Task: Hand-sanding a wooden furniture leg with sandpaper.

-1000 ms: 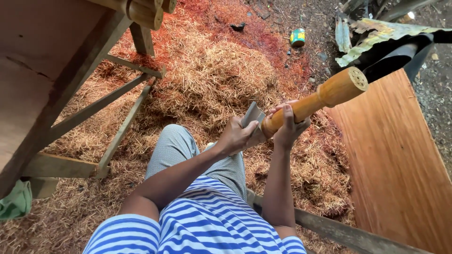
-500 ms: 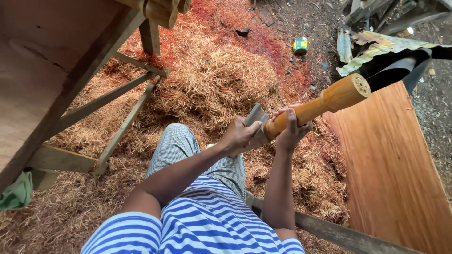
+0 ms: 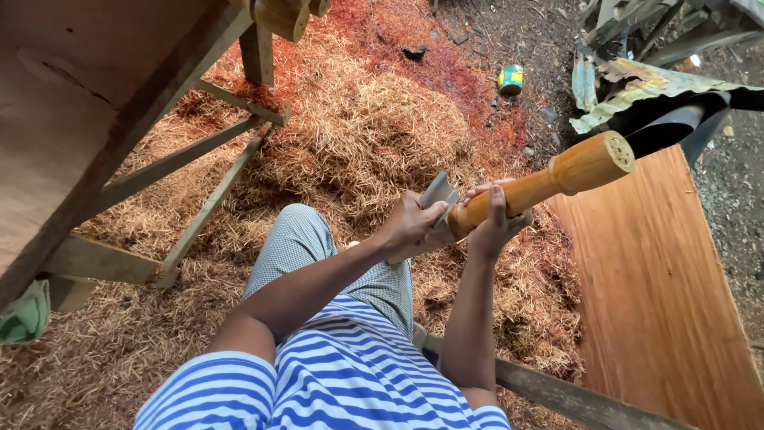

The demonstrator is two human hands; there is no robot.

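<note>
2 hands meet at one turned wooden post (image 3: 549, 179), held in the air above the person's lap. Its long axis runs on a slant, from the low end at the hands up and away to the right, and the round flat top with its ringed grain points toward the upper right, out over the edge of a reddish board (image 3: 660, 295) lying on the ground.

The right hand (image 3: 497, 219) is wrapped around the lower part of the post, fingers curled over the top of it, gripping it firmly. The left hand (image 3: 410, 223) is closed around a flat grey scraper (image 3: 438, 191), whose blade stands tilted against the post just beside the right hand's fingers. Whether the edge bites the wood or only rests on it I cannot tell.

Below them lies a thick bed of pale and red shavings (image 3: 374, 135). A wooden bench (image 3: 103, 103) with slanted braces stands to the left, a small can (image 3: 510, 80) sits well off on the dark ground, and a bent sheet of rusty metal (image 3: 645, 84) lies beyond the post's far end.

Against the view from half a second ago, the post's slant is much the same, and both hands keep their grips. The scraper sits at nearly the same spot by the right hand.
</note>
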